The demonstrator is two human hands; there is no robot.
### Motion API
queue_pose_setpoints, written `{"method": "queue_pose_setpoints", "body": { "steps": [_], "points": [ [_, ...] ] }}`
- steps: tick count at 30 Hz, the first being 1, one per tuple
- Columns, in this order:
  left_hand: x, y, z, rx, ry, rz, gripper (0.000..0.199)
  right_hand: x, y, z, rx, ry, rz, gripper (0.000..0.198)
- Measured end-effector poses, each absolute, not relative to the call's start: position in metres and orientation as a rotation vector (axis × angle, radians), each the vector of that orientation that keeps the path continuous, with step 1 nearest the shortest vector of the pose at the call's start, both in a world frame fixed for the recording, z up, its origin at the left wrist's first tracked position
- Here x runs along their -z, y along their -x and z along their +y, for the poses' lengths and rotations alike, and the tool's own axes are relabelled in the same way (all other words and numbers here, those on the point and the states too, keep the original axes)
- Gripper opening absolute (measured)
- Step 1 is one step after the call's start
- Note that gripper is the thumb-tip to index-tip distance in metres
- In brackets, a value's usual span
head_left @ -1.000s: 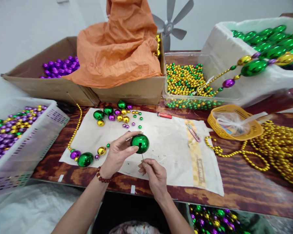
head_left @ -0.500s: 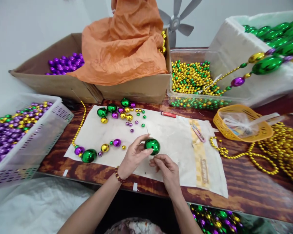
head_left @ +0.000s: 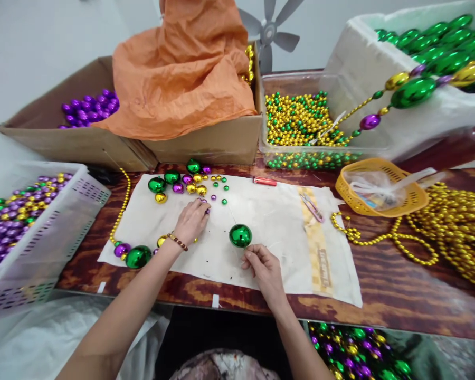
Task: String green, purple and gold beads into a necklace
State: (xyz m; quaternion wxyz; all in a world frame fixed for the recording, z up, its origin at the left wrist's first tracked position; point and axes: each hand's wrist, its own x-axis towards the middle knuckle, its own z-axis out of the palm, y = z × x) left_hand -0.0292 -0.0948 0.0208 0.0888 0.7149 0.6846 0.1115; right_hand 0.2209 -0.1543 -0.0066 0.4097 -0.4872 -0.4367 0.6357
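My left hand (head_left: pixel 192 221) reaches over the white cloth (head_left: pixel 269 211), fingers stretched at a few small purple beads; one small purple bead (head_left: pixel 207 211) shows beside its fingertips. In a pinch, my right hand (head_left: pixel 263 266) grips a thin needle, mostly hidden by the fingers. On it sits a large green bead (head_left: pixel 240 235), just above those fingertips, and a fine line sticks up from its top. Left of my left wrist lies a strand with a large green bead (head_left: pixel 138 257), a purple bead (head_left: pixel 122 249) and a chain of small gold beads (head_left: pixel 122 206).
Loose green, gold and purple beads (head_left: pixel 178 188) lie at the cloth's back. A red lighter (head_left: pixel 265 181) and snips (head_left: pixel 312 208) rest to the right. Around stand a bead crate (head_left: pixel 73 211), cardboard boxes (head_left: pixel 209 140), a clear bin (head_left: pixel 324 153), a yellow basket (head_left: pixel 380 206) and gold chains (head_left: pixel 455 232).
My left hand has let go of the large green bead and moved left and back to the small purple beads. My right hand keeps its pinch below the green bead. The view has shifted slightly.
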Motion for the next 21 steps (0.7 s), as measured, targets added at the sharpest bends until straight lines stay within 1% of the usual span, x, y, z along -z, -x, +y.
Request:
{"method": "queue_pose_setpoints", "body": {
  "steps": [3,7,9,11,14,16,18,21],
  "points": [
    [-0.017,0.028,-0.093,-0.304,-2.167,2.033,0.022,0.008,-0.221,-0.154,-1.596,1.24,-1.117,0.021],
    [-0.017,0.029,-0.091,-0.351,-2.14,2.014,0.022,0.007,-0.221,-0.154,-1.599,1.236,-1.133,0.022],
    [-0.02,0.029,-0.09,-0.417,-2.092,2.004,0.022,0.007,-0.221,-0.154,-1.608,1.233,-1.131,0.023],
    [-0.024,0.029,-0.088,-0.57,-1.982,1.973,0.019,0.007,-0.222,-0.154,-1.615,1.227,-1.134,0.023],
    [-0.034,0.026,-0.088,-0.921,-1.562,1.796,0.014,0.007,-0.222,-0.155,-1.624,1.194,-1.163,0.023],
    [-0.043,0.022,-0.089,-1.078,-1.173,1.558,0.021,0.006,-0.223,-0.157,-1.63,1.176,-1.182,0.023],
    [-0.05,0.017,-0.092,-1.154,-0.868,1.324,0.03,0.004,-0.224,-0.158,-1.636,1.172,-1.198,0.022],
    [-0.058,0.01,-0.097,-1.213,-0.643,1.143,0.033,0.0,-0.225,-0.16,-1.637,1.164,-1.235,0.021]
  ]
}}
